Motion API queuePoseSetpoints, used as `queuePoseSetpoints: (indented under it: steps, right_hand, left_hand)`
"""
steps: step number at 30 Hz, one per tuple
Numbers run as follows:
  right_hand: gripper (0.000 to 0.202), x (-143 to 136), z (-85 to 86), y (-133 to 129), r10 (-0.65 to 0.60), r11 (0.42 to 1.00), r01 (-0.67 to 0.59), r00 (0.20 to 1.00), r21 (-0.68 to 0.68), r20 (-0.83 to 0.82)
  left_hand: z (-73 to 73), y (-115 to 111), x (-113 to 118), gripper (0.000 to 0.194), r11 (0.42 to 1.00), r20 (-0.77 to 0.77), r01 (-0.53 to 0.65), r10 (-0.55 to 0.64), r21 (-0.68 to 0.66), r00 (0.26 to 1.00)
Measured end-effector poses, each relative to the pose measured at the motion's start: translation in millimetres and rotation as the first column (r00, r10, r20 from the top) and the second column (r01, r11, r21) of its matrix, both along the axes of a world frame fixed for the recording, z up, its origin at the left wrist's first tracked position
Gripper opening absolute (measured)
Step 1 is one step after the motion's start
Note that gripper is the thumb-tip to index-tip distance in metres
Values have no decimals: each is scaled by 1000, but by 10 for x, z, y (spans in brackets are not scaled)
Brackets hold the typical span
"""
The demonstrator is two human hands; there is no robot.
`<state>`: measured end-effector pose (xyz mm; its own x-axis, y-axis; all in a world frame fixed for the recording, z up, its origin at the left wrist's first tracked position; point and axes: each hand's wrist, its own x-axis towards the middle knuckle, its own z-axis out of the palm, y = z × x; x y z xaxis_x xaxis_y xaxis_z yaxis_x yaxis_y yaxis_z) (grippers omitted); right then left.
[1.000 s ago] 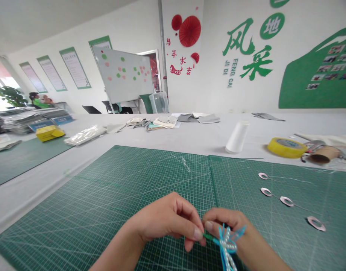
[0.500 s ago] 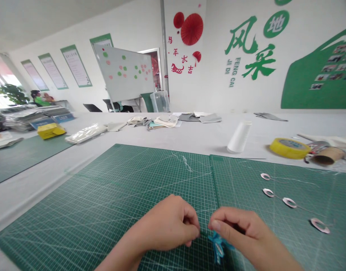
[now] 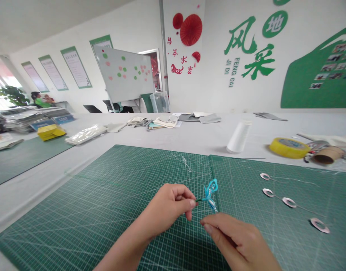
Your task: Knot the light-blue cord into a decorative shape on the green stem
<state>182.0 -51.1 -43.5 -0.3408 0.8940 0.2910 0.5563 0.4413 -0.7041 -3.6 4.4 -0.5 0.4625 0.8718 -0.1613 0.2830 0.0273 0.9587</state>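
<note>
My left hand (image 3: 173, 203) pinches the thin dark stem of a blue looped ornament (image 3: 210, 194), which sticks out to the right of the fingertips above the green cutting mat (image 3: 105, 195). Just below the ornament is my right hand (image 3: 237, 237), its thumb and forefinger pressed together; whatever may lie between them is too small to tell. Several small pale rings with threads, one of them a white ring (image 3: 289, 202), lie on the mat at the right.
A white thread cone (image 3: 239, 137), yellow tape roll (image 3: 289, 147) and cardboard tube (image 3: 328, 154) stand or lie beyond the mat. Fabric pieces (image 3: 166, 121) lie farther back. A yellow box (image 3: 51, 131) is at left, with a person (image 3: 41, 99) far behind.
The blue ornament has come up from below my right fingers and now points up and right from my left hand. My left hand has risen slightly; my right hand has shifted left and down.
</note>
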Motion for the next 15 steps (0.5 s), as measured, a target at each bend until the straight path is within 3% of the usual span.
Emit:
queuePoseSetpoints:
  steps: [7,15]
  right_hand:
    - [27,-1,-42,25,-48,997,47,998,-63,-29]
    - [30,10,-53,86,-49,977,18,989,-213,-140]
  left_hand:
    - [-15,8,-19,9,991,136,23,-5,-132,991]
    - [19,5,-35,11,979,212,67,-25,-192,977]
